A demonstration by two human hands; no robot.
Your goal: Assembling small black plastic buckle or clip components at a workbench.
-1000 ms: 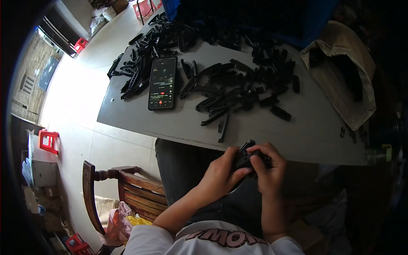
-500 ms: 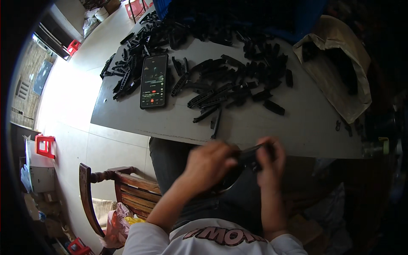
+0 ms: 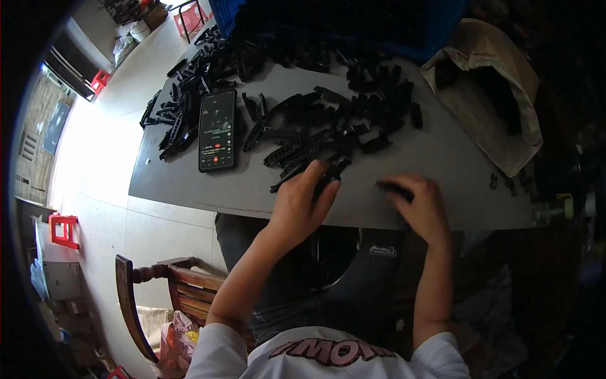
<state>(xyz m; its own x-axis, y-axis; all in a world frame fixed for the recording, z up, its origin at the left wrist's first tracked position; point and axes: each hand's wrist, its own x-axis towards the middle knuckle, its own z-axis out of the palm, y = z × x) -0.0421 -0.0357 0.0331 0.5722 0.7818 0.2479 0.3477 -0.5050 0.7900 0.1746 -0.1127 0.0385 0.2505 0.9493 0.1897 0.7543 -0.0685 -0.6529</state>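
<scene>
My left hand [image 3: 297,201] is at the table's near edge, its thumb and fingers closed around a black plastic piece [image 3: 339,167] beside the near end of the heap. To its right, my right hand [image 3: 421,203] hovers over the table with fingers curled on another black plastic piece [image 3: 392,188], short and dark. Just beyond my hands lie many similar long, ribbed black plastic pieces [image 3: 293,150] in a loose heap. Palm and fingers partly cover both held pieces.
A lit phone [image 3: 217,131] lies face up on the grey table [image 3: 180,183], left of the heap. At the far side stands a blue crate [image 3: 447,31]. An opened paper-like sack [image 3: 476,136] with dark contents rests right. A wooden chair [image 3: 196,290] is at lower left.
Both hands have come up from over my lap onto the table and moved apart. Earlier they were together at a black piece; now each has its own.
</scene>
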